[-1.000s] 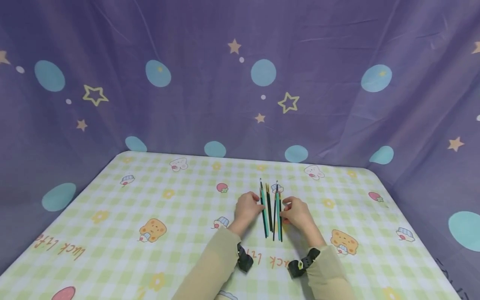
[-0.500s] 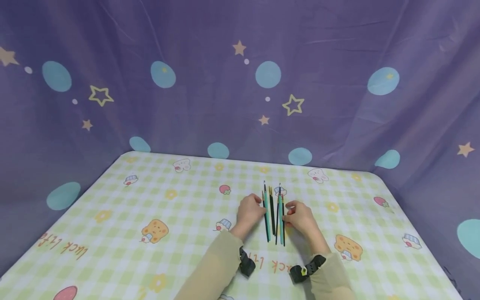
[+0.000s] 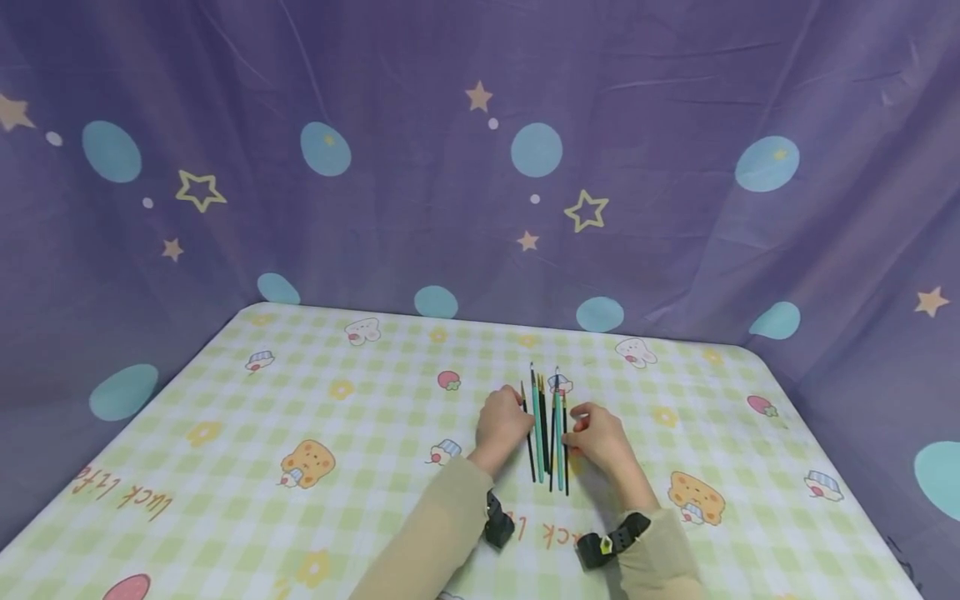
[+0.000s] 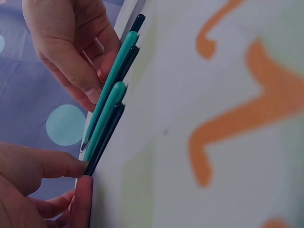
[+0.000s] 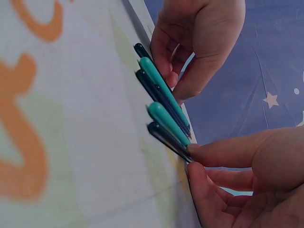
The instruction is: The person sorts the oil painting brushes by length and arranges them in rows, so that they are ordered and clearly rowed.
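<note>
Head view first: the pencils (image 3: 547,433), a small bunch of teal and black ones, lie side by side on the worktop (image 3: 300,400), points aimed away from the person, a little right of the middle of the checked cloth.

Both hands sit right against that bunch. The left hand (image 3: 501,423) is on the pencils' left flank and the right hand (image 3: 597,433) on their right flank, fingers curled in toward the outer pencils. To me that looks like squeezing them together from both sides so they stay in a neat row, which would explain why they lie so parallel.

From the left wrist view, the left hand's fingertips (image 4: 84,183) touch the nearest dark pencil (image 4: 102,145) low down at the cloth. In the right wrist view the right hand's thumb and finger (image 5: 209,152) pinch the nearest dark pencil (image 5: 166,137) near its blunt end, so that grip is narrow and closed on a pencil. The left grip is more of a press than a proper hold, as far as I can tell.

Further out from the pencils: a cartoon bear print (image 3: 306,460) off to their left, orange lettering (image 3: 540,533) on the near side between the sleeves, and a purple curtain (image 3: 480,167) with stars and blue dots behind the far edge.
</note>
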Demonstrator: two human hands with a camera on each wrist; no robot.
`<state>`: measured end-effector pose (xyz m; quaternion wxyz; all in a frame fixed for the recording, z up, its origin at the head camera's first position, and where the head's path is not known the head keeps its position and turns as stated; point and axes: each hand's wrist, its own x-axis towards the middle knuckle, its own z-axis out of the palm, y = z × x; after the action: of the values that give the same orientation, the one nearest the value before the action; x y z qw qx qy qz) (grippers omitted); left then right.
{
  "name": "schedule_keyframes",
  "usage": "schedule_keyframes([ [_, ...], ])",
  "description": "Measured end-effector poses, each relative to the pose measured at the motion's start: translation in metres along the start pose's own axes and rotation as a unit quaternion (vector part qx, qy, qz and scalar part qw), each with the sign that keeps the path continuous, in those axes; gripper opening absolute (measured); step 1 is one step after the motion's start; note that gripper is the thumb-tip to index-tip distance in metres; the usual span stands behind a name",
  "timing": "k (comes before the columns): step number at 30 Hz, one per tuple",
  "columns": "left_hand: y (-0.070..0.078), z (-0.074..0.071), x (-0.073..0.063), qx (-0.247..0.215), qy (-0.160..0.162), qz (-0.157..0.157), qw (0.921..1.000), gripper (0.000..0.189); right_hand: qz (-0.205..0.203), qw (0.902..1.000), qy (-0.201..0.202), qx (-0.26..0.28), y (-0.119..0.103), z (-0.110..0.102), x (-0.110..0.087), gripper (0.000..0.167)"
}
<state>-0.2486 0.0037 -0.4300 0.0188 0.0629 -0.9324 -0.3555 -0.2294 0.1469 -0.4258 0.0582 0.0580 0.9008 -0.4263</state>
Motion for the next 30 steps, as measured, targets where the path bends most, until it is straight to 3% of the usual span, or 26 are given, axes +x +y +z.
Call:
schedule_keyframes([
  [10, 0.005, -0.005, 0.001, 0.000, -0.012, 0.003, 0.9999, 0.014, 0.001, 0.9999, 0.001, -0.011, 0.000, 0.000, 0.001, 0.041],
  [20, 0.007, -0.006, 0.004, 0.005, -0.035, 0.000, 0.9994, 0.023, -0.011, 0.9992, 0.001, -0.039, -0.002, -0.001, 0.000, 0.038],
  [30, 0.001, -0.012, 0.012, 0.014, -0.064, 0.031, 0.9974, 0.016, -0.013, 0.9989, 0.001, -0.046, -0.002, -0.002, 0.001, 0.042],
])
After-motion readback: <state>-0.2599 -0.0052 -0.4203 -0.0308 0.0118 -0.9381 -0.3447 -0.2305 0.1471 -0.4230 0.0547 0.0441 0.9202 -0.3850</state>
